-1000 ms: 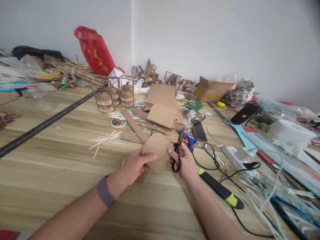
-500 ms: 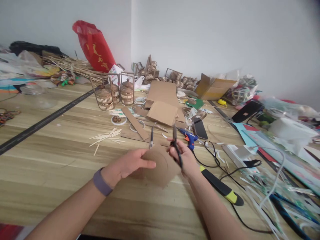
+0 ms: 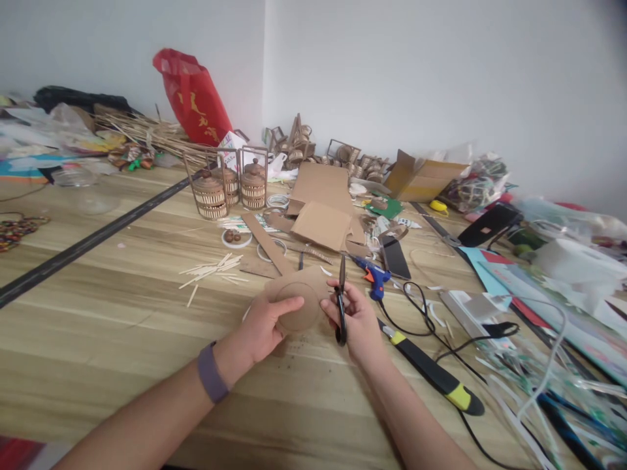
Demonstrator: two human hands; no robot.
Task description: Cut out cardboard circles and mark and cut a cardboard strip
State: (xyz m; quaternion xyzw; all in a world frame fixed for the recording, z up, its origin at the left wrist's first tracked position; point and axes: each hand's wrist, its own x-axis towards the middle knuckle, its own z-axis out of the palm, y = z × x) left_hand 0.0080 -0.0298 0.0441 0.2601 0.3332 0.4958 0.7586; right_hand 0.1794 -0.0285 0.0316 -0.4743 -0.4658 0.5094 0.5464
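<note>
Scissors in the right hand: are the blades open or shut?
Shut, it seems: on the scissors, the blades show as one narrow shape, with no gap visible between them.

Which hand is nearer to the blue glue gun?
Right. The right hand, holding black scissors, is just left of the blue glue gun and closer to the camera; the left hand, gripping the cardboard piece, is farther off to the left.

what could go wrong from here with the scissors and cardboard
The box cutter lies beside the right hand, its blade end nearest, so a sideways slip might cause a nick. The scissors in that hand stand close to the cardboard piece in the left hand and could snag its edge.
</note>
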